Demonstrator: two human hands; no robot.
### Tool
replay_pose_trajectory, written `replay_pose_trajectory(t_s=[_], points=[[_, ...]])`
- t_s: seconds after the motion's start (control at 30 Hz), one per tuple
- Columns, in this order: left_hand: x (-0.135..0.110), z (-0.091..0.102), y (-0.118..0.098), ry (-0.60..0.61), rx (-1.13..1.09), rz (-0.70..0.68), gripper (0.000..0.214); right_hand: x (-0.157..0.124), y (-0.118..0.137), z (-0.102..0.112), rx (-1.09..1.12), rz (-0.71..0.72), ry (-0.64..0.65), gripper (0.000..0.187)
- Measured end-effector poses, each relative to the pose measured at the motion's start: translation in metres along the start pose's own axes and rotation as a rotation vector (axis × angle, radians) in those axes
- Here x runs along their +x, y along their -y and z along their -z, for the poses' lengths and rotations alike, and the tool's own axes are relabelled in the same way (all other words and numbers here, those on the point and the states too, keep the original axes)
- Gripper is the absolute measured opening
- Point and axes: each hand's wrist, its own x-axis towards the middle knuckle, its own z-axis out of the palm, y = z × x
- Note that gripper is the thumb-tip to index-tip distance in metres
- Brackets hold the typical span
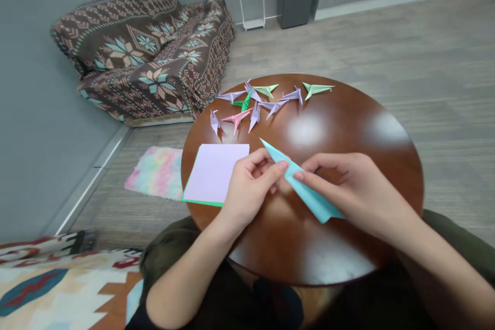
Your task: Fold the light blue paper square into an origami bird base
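Two hands, left hand (247,188) and right hand (358,191), pinch a long folded light-blue paper shape (309,198) over the middle of the round brown wooden bench (348,129).

**Bare forearms, olive-green clothes**

The left hand (247,185) and the right hand (356,191) are bare. The left forearm (185,273) and the right forearm (436,258) are uncovered as far up as they show. A soft, creased olive-green garment (162,252) shows below the near left edge of the tabletop (348,113), and the same cloth shows past its near right edge. Under the near edge between them is a darker, almost black cloth (247,304). Which piece of clothing it is cannot be told.
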Motion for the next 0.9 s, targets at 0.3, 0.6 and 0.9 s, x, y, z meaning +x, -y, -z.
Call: replay_pose_trajectory(t_s=[0.3,0.6,0.9], points=[[-0.0043,-0.0034,-0.0065,0.018,0.012,0.052,0.020,-0.0039,0.0052,0.0059,0.013,0.038,0.039,0.024],[-0.0037,-0.0021,-0.0047,0.006,0.009,0.049,0.015,-0.0016,0.0040,0.0047,-0.021,0.065,0.029,0.026],[-0.0048,-0.0043,-0.0063,-0.018,0.009,0.055,0.020,-0.0007,0.0030,0.0041,0.004,0.057,0.034,0.023]])
